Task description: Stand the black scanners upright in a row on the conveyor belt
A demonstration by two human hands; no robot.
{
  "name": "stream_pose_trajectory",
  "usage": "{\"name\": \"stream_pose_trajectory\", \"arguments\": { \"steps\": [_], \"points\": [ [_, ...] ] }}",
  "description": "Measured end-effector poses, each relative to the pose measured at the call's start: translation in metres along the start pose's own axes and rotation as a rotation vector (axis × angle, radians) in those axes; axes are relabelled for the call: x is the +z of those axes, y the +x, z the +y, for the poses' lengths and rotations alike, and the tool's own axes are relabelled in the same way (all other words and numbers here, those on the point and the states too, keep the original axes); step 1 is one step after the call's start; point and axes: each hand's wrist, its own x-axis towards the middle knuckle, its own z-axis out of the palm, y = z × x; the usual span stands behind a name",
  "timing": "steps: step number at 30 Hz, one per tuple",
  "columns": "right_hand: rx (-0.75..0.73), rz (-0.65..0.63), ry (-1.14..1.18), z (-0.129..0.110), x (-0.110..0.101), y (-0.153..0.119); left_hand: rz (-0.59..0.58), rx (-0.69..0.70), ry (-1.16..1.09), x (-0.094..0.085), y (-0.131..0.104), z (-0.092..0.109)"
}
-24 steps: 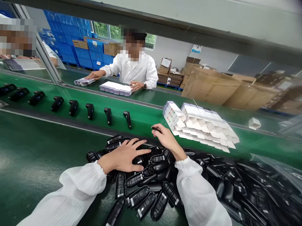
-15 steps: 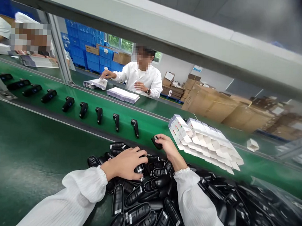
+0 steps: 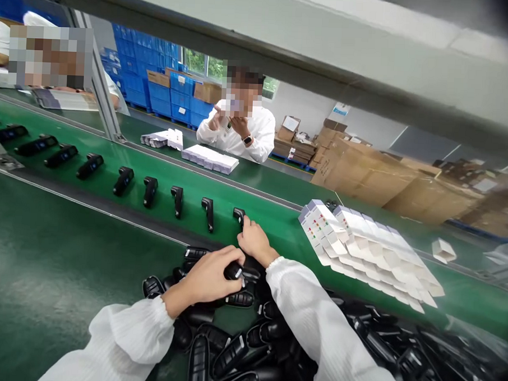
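One view only, from the head camera. The right hand [image 3: 255, 242], at frame centre, rests on the green conveyor belt [image 3: 278, 214] with its fingers closed on a black plastic key-fob shell [image 3: 239, 216], the newest piece at the right end of a spaced row. The left hand [image 3: 208, 275], just below, has its fingers curled around a second black shell [image 3: 233, 271] at the top of the heap of black shells [image 3: 273, 337] on the green worktop [image 3: 44, 271], lower centre to lower right.

To do this step well, in my judgement, the piece should be set down at the same spacing and angle as its neighbours, then let go cleanly while the other hand brings the next piece up.

Counts: about ten shells stand in the row, with the far-left ones cut off; the heap is too dense to count. One fanned stack of white cardboard cartons [image 3: 373, 246] lies right of centre, and one loose white carton [image 3: 443, 250] at the far right. One co-worker in a white coat [image 3: 243, 131] sits across the line, upper centre, with two flat carton stacks in front; a second person is at upper left.
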Motion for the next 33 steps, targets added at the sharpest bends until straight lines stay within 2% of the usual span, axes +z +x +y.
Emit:
{"name": "stream_pose_trajectory", "arguments": {
  "steps": [3,7,10,12,14,15,17,18,20,23,26,29,31,33],
  "points": [
    [-0.057,-0.024,-0.169,0.008,-0.001,0.003,0.039,-0.157,-0.296,-0.007,0.009,-0.005],
    [-0.050,-0.046,-0.183,0.016,-0.002,0.003,0.078,-0.511,-0.962,-0.003,0.019,-0.008],
    [-0.018,-0.022,-0.194,0.018,-0.010,-0.004,0.101,-0.576,-1.243,0.010,0.020,-0.009],
    [0.007,0.052,-0.175,0.019,-0.024,-0.015,0.103,-0.596,-1.357,0.018,0.019,-0.011],
    [-0.056,0.132,-0.043,0.021,-0.047,-0.031,0.093,-0.602,-1.422,0.022,0.018,-0.013],
    [-0.140,0.147,0.071,0.022,-0.061,-0.040,0.087,-0.590,-1.446,0.023,0.017,-0.015],
    [-0.401,0.110,0.300,0.022,-0.087,-0.061,0.082,-0.558,-1.502,0.025,0.016,-0.017],
    [-0.521,0.089,0.335,0.020,-0.098,-0.070,0.083,-0.551,-1.534,0.025,0.016,-0.018],
    [-0.716,0.069,0.225,0.015,-0.109,-0.084,0.072,-0.572,-1.586,0.025,0.015,-0.019],
    [-0.879,0.135,-0.100,0.007,-0.105,-0.089,0.061,-0.617,-1.608,0.024,0.014,-0.021],
    [-0.949,0.238,-0.292,0.005,-0.100,-0.082,0.102,-0.594,-1.630,0.024,0.013,-0.024],
    [-0.956,0.257,-0.378,0.013,-0.108,-0.073,0.173,-0.584,-1.686,0.022,0.014,-0.027],
    [-0.886,0.241,-0.328,0.021,-0.115,-0.067,0.247,-0.585,-1.697,0.021,0.015,-0.027],
    [-0.730,0.240,-0.154,0.030,-0.114,-0.060,0.314,-0.581,-1.701,0.019,0.016,-0.026]
  ]
}}
